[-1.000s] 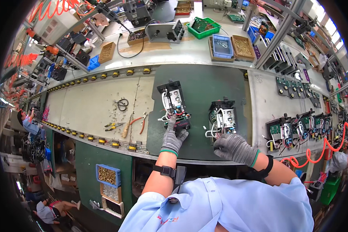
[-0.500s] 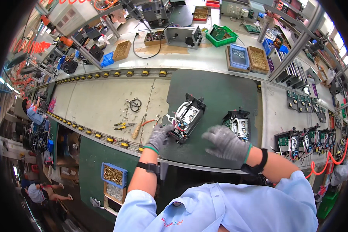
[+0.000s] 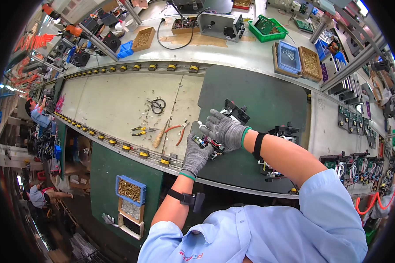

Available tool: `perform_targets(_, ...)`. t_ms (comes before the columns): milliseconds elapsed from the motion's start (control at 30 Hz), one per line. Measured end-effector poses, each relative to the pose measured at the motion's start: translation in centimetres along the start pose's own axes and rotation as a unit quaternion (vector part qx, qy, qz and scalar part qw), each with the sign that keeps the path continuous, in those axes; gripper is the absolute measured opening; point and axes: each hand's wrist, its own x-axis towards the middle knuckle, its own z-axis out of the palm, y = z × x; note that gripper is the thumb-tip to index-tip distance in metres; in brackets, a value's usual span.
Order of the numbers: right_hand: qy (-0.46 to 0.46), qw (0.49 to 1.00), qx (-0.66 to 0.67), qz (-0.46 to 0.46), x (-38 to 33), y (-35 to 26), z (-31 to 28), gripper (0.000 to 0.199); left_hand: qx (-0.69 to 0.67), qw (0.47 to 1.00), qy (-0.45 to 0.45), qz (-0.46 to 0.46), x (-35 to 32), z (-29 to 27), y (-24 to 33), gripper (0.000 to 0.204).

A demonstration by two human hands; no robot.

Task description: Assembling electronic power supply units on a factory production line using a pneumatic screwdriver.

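Note:
A black electronic unit (image 3: 235, 112) with red and white wires lies tilted on the dark green mat (image 3: 267, 92). My left hand (image 3: 196, 154), in a grey glove, grips its near end by the wires. Above it, my gloved right hand (image 3: 224, 129) lies over the unit's top and clasps it. A second black unit (image 3: 287, 131) stands on the mat to the right, partly hidden behind my right forearm.
Scissors (image 3: 157, 105), red-handled pliers (image 3: 180, 131), yellow cutters (image 3: 142, 129) and a wooden-handled tool (image 3: 160, 138) lie on the pale belt to the left. Parts trays (image 3: 287, 55) sit at the back. A row of wired units (image 3: 351, 162) stands at right. A blue screw bin (image 3: 131, 190) hangs below.
My right hand left the second unit and crossed left onto the first one. The first unit was turned and drawn toward the mat's near left corner, held by both hands.

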Motion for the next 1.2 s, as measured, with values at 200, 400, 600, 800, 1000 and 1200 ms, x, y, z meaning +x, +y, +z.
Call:
perform_targets(200, -0.068, 0.997, -0.026, 0.002, 0.2, 0.6, -0.6, 0.094, 0.230, 0.971, -0.061, -0.024, -1.0, 1.6, 4.1, 0.100)
perform_targets(400, -0.043, 0.998, -0.042, 0.005, -0.2, 0.0, -0.6, 0.104, 0.268, 0.961, -0.051, -0.052, -1.3, 2.3, 5.7, 0.093)
perform_targets(600, 0.006, 0.998, -0.053, 0.024, -0.1, -1.9, -0.8, 0.115, 0.259, 0.956, -0.039, 0.129, -1.3, -1.5, 2.9, 0.087)
perform_targets(800, 0.254, 0.898, 0.195, 0.301, -15.7, 7.2, -1.7, 0.076, 0.350, 0.887, -0.041, 0.298, -12.7, 6.9, 9.6, 0.049)
perform_targets(1000, 0.224, 0.660, 0.563, 0.444, -26.4, 8.4, 12.4, 0.074, -0.037, 0.864, -0.378, -0.331, -15.0, 16.9, -1.5, 0.074)
perform_targets(1200, 0.308, 0.606, 0.522, 0.516, -30.5, 3.2, 11.7, 0.072, -0.187, 0.890, -0.277, -0.310, -11.9, 18.5, -3.0, 0.058)
